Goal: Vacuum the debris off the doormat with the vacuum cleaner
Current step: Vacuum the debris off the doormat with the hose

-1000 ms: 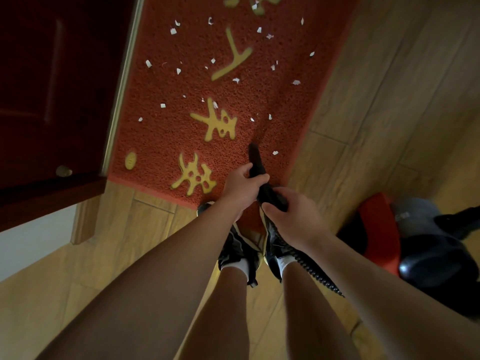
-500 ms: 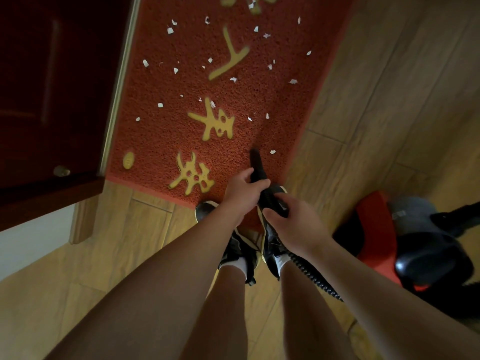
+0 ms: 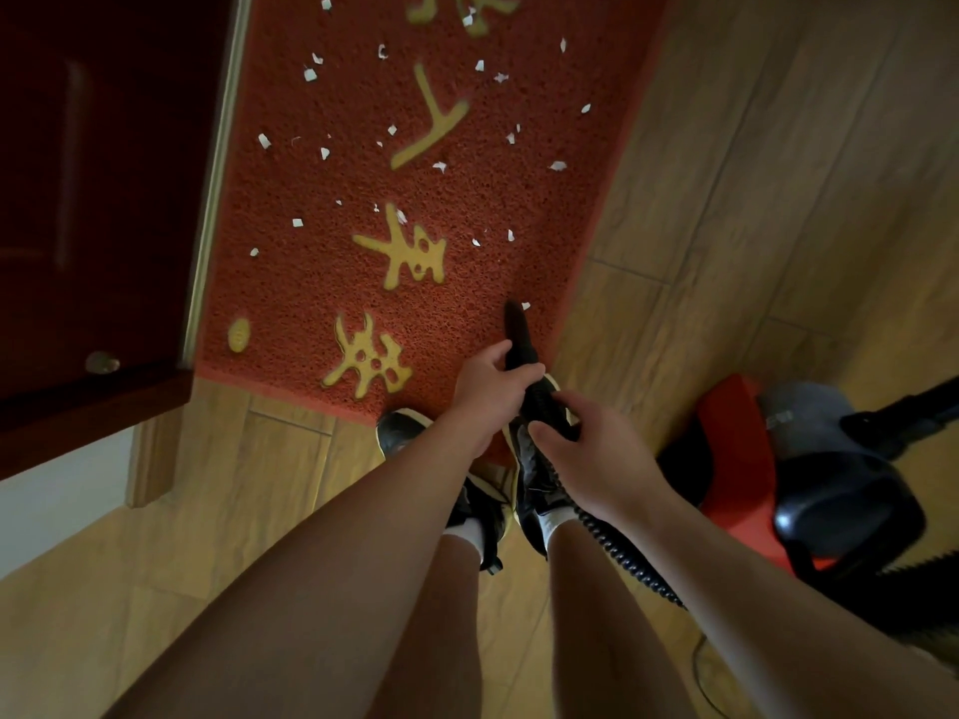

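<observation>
Door (image 3: 93, 199) and its frame close off the mat's left edge, so you have no swing room on that side. Next across, the doormat (image 3: 467, 210) is strewn with white paper scraps (image 3: 310, 75), most of them in the far half, and compared with a second ago none of them has gone. Your nozzle (image 3: 516, 329) has barely shifted; its tip rests low on the mat, just beside one scrap (image 3: 525, 306) near the right border, which suggests the sweep has hardly begun. Your left hand (image 3: 488, 391) is curled around the wand just behind the nozzle, and your right hand (image 3: 586, 459) grips the handle where the ribbed hose (image 3: 622, 557) leaves it. Further right, bare wood floor (image 3: 778, 173) gives you open room, but the vacuum cleaner (image 3: 809, 490) sits close beside your right leg; mind the hose as you push forward
</observation>
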`<state>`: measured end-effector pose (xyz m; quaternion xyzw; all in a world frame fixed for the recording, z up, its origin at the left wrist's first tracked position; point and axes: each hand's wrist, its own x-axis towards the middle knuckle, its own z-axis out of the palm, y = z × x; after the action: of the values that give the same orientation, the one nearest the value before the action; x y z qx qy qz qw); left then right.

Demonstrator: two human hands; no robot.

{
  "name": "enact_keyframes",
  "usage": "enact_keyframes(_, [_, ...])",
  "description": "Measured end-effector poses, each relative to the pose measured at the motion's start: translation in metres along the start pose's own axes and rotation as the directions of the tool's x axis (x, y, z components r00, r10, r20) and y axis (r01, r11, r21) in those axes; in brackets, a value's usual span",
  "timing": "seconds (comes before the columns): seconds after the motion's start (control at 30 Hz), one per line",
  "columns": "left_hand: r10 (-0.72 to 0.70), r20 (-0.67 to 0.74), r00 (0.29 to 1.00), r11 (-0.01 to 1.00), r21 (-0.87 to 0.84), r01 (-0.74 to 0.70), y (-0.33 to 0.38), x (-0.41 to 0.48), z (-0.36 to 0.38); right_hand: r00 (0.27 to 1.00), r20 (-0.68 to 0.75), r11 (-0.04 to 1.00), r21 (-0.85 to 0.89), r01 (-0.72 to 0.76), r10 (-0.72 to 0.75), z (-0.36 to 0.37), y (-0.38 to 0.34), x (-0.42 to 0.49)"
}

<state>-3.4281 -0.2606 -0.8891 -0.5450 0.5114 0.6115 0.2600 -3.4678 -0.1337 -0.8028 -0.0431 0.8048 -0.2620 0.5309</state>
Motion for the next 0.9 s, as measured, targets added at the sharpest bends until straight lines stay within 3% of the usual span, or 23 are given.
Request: enact_keyframes(0.9, [-0.033,0.001,0.999,0.999,-0.02,0.033,0.031,0.006,0.01,0.998,0.031,0.994,0.093,-0.057,0.055,-0.028,-0.014,0.012])
